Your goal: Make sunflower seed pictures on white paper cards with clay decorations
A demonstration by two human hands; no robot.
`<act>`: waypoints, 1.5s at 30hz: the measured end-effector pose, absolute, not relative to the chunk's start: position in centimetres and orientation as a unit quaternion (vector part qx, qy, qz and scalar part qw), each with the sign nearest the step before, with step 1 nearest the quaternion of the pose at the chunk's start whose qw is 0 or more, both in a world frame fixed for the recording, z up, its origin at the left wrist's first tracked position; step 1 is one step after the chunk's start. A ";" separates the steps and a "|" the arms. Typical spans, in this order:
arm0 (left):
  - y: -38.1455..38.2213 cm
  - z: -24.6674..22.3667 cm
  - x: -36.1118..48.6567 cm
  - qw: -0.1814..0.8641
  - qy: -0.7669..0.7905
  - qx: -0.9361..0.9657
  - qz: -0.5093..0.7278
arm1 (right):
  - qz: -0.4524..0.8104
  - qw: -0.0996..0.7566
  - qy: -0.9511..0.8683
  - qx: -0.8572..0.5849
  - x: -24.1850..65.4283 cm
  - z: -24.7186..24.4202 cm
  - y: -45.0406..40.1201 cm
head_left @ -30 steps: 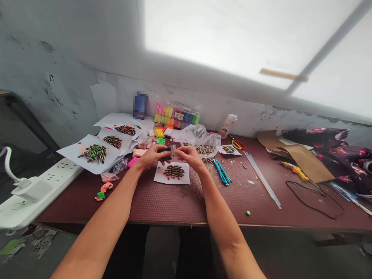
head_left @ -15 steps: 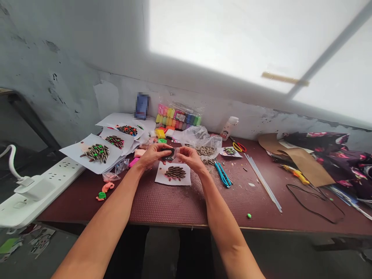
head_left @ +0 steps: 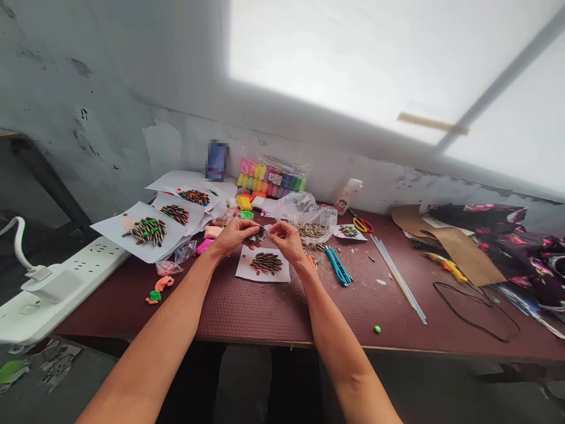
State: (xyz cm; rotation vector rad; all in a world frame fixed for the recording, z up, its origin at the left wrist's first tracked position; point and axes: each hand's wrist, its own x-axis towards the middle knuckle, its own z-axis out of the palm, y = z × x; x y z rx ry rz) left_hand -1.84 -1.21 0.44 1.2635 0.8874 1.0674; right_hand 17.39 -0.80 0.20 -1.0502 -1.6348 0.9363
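My left hand (head_left: pixel 232 235) and my right hand (head_left: pixel 286 238) meet above a white paper card (head_left: pixel 263 264) that carries a hedgehog shape made of striped seeds. Between the fingertips of both hands is a small clear plastic packet with a dark lump inside (head_left: pixel 260 234). Each hand pinches one end of it. The card lies flat on the dark red table (head_left: pixel 265 306), just below the hands. What exactly the dark lump is cannot be made out.
More seed-covered cards (head_left: pixel 148 231) lie at the left. A pack of coloured clay blocks (head_left: pixel 269 176), a bag of seeds (head_left: pixel 309 221), a glue bottle (head_left: pixel 346 194), scissors (head_left: pixel 362 224), blue cutters (head_left: pixel 338 265), clear sticks (head_left: pixel 397 274), a black cord (head_left: pixel 479 309) and a white power strip (head_left: pixel 53 282) surround them.
Both hands have drawn slightly closer together on the small packet and sit a little higher in view; the head camera has shifted a touch. Nothing on the table has moved.
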 end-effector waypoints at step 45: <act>-0.2 -0.9 -1.7 0.540 0.391 0.538 0.516 | 0.322 0.437 -0.682 -0.491 16.9 -0.2 -1.1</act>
